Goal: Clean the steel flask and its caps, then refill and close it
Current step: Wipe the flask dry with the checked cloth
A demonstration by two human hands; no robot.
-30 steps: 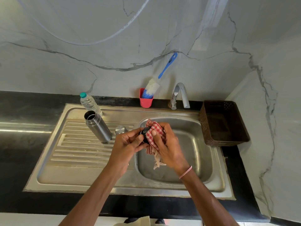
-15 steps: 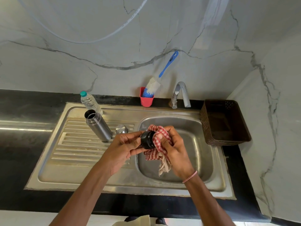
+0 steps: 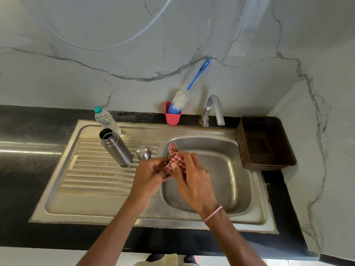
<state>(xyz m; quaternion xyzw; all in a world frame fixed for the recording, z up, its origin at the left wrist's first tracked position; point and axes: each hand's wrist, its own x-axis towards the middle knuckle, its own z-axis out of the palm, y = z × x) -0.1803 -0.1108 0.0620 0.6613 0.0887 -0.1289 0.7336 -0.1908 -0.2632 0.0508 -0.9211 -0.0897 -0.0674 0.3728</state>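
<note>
Open steel flask standing on drainboard, steel cap just beside

A kitchen — steel sink with ribbed drainboard set in a black counter. Tap against a marble-patterned wall.

The steel flask and steel cap block the drainboard's far part; its near ribs lie bare. The tap stands behind the basin, and a brown basket flanks its right side.
</note>
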